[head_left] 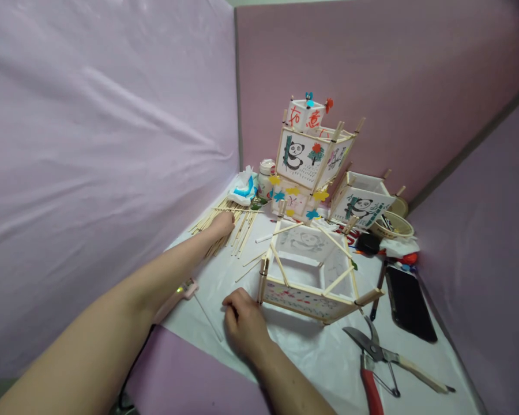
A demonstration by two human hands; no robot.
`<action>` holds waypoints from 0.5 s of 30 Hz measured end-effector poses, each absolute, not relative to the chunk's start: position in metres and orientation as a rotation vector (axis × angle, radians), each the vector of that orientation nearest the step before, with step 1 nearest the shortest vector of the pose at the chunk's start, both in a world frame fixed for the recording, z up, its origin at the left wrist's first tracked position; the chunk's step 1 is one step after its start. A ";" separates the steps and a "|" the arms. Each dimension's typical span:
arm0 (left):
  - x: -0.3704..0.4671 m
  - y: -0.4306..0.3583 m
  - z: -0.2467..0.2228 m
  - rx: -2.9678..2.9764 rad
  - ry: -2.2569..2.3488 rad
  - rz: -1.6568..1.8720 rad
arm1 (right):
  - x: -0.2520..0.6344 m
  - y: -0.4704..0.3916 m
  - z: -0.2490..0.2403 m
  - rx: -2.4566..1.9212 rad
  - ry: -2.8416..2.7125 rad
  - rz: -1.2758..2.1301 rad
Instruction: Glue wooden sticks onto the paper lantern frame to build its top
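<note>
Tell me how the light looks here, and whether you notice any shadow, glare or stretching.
Head view: soft light, with pale sheen along the creases of the left wall sheet; head view: faint shadow beneath the nearest stick-framed box; head view: top right corner darkened, and the left forearm looks enlarged toward the edge, likely wide-angle distortion.

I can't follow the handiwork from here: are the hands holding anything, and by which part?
The left hand is at the wooden sticks; any grip is hidden. The right hand, beside the panelled frame, shows no held thing.
</note>
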State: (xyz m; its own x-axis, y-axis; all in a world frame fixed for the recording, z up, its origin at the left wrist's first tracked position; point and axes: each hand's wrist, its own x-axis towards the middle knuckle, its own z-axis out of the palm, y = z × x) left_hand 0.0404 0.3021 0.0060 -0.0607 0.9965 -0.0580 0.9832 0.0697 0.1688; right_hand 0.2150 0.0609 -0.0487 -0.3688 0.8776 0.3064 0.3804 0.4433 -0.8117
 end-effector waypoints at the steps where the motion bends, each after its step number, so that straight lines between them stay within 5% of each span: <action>1: 0.040 0.302 0.006 2.049 2.181 0.139 | 0.215 0.061 -0.048 -1.058 -1.941 0.836; 15: 0.041 0.301 0.000 2.160 2.187 0.187 | 0.216 0.060 -0.047 -1.054 -1.938 0.846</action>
